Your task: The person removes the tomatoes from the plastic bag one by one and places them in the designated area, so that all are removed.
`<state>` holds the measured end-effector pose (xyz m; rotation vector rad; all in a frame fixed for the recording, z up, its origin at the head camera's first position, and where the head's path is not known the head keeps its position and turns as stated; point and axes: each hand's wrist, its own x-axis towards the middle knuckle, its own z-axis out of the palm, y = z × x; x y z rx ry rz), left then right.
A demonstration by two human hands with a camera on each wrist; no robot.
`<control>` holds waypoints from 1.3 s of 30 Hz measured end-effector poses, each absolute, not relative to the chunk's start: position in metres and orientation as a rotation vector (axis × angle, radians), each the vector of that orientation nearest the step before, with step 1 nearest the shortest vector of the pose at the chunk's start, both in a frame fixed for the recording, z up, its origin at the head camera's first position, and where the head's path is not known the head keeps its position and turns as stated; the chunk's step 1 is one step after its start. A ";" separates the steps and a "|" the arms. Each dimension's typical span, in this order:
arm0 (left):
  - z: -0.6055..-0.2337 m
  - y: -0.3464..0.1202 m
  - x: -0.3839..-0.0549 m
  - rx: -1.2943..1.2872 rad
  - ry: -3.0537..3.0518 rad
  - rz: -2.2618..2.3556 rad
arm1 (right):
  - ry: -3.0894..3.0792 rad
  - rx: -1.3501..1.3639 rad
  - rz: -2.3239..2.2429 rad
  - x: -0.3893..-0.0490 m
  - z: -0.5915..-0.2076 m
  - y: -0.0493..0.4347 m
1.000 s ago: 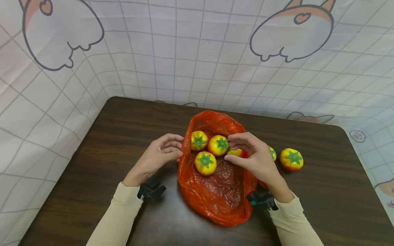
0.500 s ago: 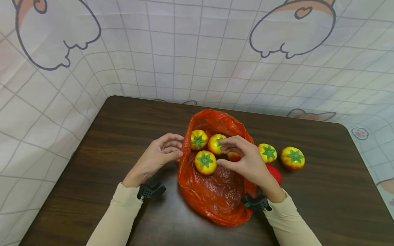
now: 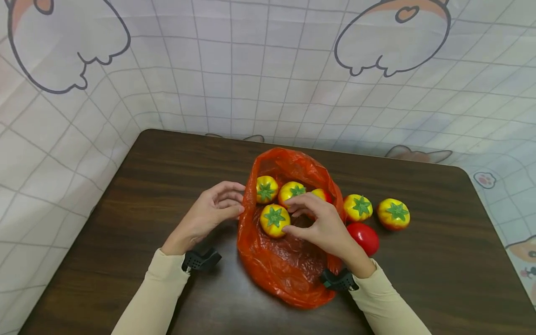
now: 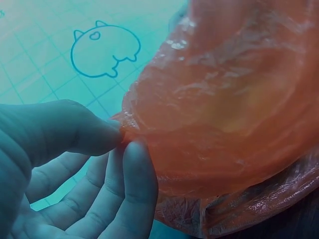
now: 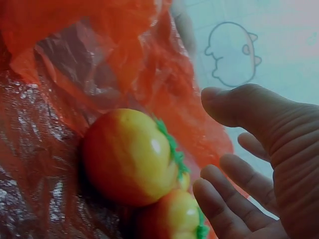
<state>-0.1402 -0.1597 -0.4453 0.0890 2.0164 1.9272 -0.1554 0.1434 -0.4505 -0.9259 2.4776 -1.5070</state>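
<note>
A red plastic bag lies with its mouth spread wide, several yellow-red tomatoes inside. My left hand pinches the bag's left edge between thumb and finger, as the left wrist view shows at the bag's rim. Over the bag's opening, my right hand has its thumb and fingers apart with nothing between them. Its fingertips come right up to the front tomato, which has a green star-shaped top. Partly covered by that hand are a middle tomato and a right one.
Outside the bag on the right are two yellow-red tomatoes, one nearer and one farther, plus a red round one with no green showing. The dark wooden table ends at a grid-patterned cloth wall.
My right hand has moved left and a little toward me, from the bag's right side to the front tomato. The tomatoes outside on the right have come into view. My left hand stays put.
</note>
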 end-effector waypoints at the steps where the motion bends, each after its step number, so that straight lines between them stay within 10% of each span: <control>1: -0.445 -0.160 -0.141 0.090 2.018 1.928 | 2.476 -0.918 -1.508 -0.155 -0.452 0.143; 39: -0.451 -0.158 -0.142 0.090 2.035 1.898 | 2.562 -0.937 -1.287 -0.156 -0.470 0.134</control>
